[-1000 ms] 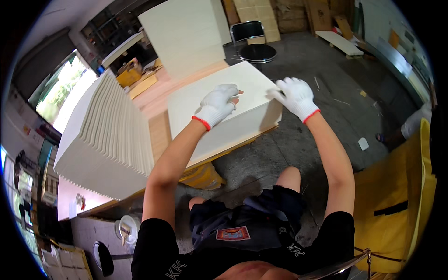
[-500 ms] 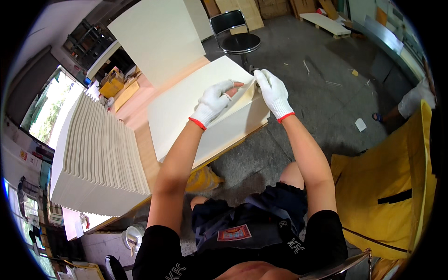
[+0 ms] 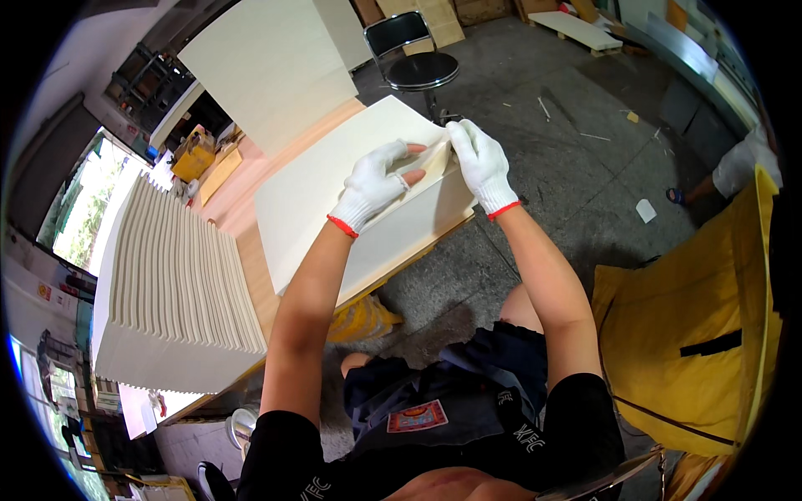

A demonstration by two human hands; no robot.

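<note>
A stack of large cream-white paper sheets (image 3: 326, 179) lies on the wooden table in front of me, its top sheet bent up along the near right edge. My right hand (image 3: 480, 163), in a white knit glove with a red cuff, pinches the raised right corner of that sheet. On the sheet's near side rests my left hand (image 3: 376, 182), in a matching glove with bare thumb and fingertip showing. Its thumb and forefinger are spread apart beside the lifted fold. The glove hides the left hand's other fingers.
At left stands a tall fanned stack of white sheets (image 3: 175, 292). Behind the work stands an upright pale board (image 3: 267, 75). A black stool (image 3: 422, 71) is beyond the table, a yellow fabric bin (image 3: 677, 351) at right. Another person's leg (image 3: 706, 185) shows at far right.
My left thumb and forefinger have moved farther apart over the sheet. My right hand stays at the corner. The whole view has shifted slightly.
</note>
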